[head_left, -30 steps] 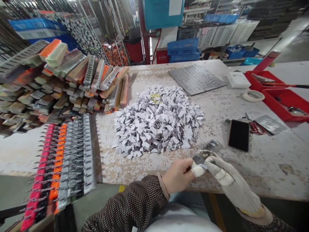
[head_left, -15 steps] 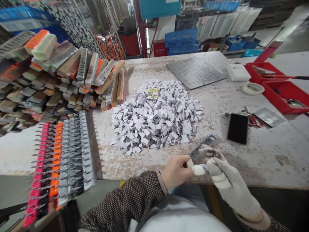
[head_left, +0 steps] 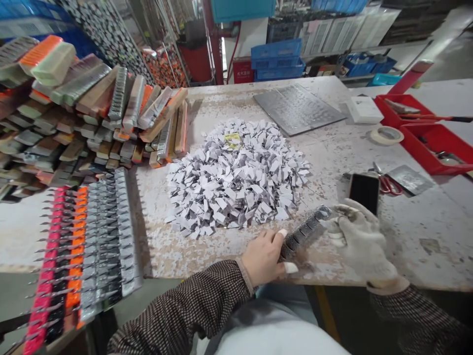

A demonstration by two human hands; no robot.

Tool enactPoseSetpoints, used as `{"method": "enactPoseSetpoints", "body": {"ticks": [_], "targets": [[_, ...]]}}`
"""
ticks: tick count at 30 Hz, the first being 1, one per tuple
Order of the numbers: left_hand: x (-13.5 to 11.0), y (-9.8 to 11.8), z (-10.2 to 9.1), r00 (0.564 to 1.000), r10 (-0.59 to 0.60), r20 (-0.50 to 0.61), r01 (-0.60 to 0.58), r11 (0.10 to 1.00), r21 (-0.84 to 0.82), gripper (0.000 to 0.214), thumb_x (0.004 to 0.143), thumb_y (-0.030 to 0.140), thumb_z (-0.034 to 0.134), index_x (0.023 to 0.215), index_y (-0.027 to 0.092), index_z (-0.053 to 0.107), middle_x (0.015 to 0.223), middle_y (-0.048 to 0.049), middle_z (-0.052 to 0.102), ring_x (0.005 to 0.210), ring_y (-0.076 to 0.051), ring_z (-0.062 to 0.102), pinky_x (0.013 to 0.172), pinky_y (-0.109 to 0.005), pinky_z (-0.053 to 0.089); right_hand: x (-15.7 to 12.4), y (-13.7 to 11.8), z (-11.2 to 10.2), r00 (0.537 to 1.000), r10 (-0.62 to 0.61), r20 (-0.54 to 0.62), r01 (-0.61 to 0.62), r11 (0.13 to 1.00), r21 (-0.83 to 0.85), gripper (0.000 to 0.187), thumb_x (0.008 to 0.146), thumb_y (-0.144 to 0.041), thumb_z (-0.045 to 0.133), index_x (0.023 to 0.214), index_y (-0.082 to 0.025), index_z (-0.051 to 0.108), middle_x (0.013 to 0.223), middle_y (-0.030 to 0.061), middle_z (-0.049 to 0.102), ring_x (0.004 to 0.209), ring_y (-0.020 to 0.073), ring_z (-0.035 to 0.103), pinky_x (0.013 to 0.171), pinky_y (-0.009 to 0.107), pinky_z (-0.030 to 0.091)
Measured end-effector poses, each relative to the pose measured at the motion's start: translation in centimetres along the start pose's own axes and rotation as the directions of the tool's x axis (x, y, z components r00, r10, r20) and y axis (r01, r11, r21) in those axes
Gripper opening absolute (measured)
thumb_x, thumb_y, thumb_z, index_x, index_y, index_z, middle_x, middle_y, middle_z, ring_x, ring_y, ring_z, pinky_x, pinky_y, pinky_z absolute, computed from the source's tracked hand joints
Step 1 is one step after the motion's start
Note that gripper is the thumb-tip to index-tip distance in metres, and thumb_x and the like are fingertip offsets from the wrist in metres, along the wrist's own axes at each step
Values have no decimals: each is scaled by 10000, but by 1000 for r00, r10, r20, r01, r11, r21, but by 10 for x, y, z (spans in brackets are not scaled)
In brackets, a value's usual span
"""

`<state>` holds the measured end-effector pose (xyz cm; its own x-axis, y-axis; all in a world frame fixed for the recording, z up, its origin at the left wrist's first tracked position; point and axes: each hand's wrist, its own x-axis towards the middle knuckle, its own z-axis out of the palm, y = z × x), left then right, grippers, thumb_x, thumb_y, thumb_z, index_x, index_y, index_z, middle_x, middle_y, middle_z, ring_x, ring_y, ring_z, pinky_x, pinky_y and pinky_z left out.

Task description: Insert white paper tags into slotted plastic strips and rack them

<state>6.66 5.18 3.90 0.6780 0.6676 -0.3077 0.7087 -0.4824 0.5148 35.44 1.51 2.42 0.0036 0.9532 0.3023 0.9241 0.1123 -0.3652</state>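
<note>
My left hand (head_left: 262, 259), bare with white tape on its fingertips, grips the near end of a grey ribbed metal strip (head_left: 305, 232). My right hand (head_left: 360, 241), in a white cotton glove, holds the far end, just in front of a black smartphone (head_left: 364, 193). Both hands are above the table's near edge. A heap of small white paper tags (head_left: 236, 177) lies just beyond the strip, not touching it. The strip's underside is hidden.
Stacked bundles of strips (head_left: 92, 108) and rows of pink, orange and silver spiked strips (head_left: 88, 251) stand at left. A metal sheet (head_left: 297, 109), white box (head_left: 364, 109), tape roll (head_left: 387, 134), red scissors (head_left: 388, 183) and red trays (head_left: 436, 148) occupy the table's far right.
My right hand has moved right and away from my left, now partly covering the phone. The strip has swung flatter across the hands, and the view has shifted slightly left.
</note>
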Motion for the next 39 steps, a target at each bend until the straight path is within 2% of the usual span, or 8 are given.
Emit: {"method": "enactPoseSetpoints", "body": {"ticks": [5, 10, 21, 25, 27, 29, 34, 39], "targets": [[-3, -3, 8, 994, -36, 100, 33, 999, 27, 740, 1069, 538, 687, 1678, 241, 388, 1474, -160, 633, 1304, -360, 681, 1049, -492, 626, 25, 8, 6, 982, -189, 25, 188, 935, -301, 261, 1061, -310, 566, 971, -209, 789, 1362, 182, 778, 1470, 407, 609, 1268, 655, 451], [-3, -2, 9, 994, -37, 100, 39, 999, -12, 727, 1069, 542, 680, 1679, 260, 403, 1477, -149, 632, 1303, -351, 682, 1071, -493, 625, 28, 14, 13, 960, -270, 72, 279, 909, -311, 253, 1059, -279, 583, 1073, -206, 825, 1316, 168, 799, 1443, 391, 634, 1270, 608, 475], [-3, -1, 13, 996, -20, 88, 24, 998, -54, 636, 1073, 497, 678, 1613, 237, 464, 1480, -151, 641, 1304, -347, 680, 1058, -479, 621, 34, 17, 4, 962, -235, 136, 266, 916, -300, 268, 1032, -291, 594, 876, -233, 804, 1304, 149, 791, 1457, 410, 610, 1319, 642, 398], [-4, 3, 21, 999, -13, 46, 17, 995, -98, 638, 1047, 509, 712, 1580, 240, 488, 1446, -140, 661, 1315, -346, 680, 1086, -469, 608, 71, 1, -12, 957, -237, 165, 284, 876, -389, 292, 1038, -345, 583, 1129, -196, 817, 1428, 187, 726, 1489, 395, 551, 1327, 589, 343], [-3, 3, 22, 999, -29, 39, 33, 993, -113, 645, 1023, 516, 739, 1558, 242, 503, 1431, -135, 666, 1293, -343, 695, 1080, -462, 609, 100, -9, -9, 874, -157, 459, 357, 849, -390, 355, 1025, -269, 541, 1252, -238, 812, 1312, 154, 763, 1352, 367, 612, 1259, 582, 357], [-3, 4, 20, 998, -41, 51, 47, 992, -113, 663, 1008, 522, 759, 1553, 245, 504, 1417, -136, 671, 1274, -349, 707, 1067, -468, 614, 128, -18, 1, 799, -153, 581, 415, 840, -350, 421, 962, -168, 551, 1274, -253, 821, 1109, 129, 784, 1155, 318, 665, 1168, 538, 397], [-5, 3, 14, 998, -43, 55, 49, 993, -111, 621, 1051, 577, 698, 1527, 212, 537, 1373, -155, 699, 1273, -377, 705, 1056, -501, 613, 159, -28, 24, 721, -129, 681, 461, 823, -332, 314, 926, -191, 605, 1105, -220, 862, 1083, 173, 771, 1073, 327, 664, 1077, 502, 422], [-4, -8, 11, 995, -29, -100, 8, 979, -204, 524, 1069, 464, 695, 1511, 206, 581, 1406, -151, 704, 1338, -352, 680, 1147, -492, 571, 160, -21, 20, 699, -30, 714, 420, 826, -376, 257, 886, -217, 669, 1055, -172, 857, 1175, 221, 760, 1130, 364, 679, 1021, 475, 456]]}}
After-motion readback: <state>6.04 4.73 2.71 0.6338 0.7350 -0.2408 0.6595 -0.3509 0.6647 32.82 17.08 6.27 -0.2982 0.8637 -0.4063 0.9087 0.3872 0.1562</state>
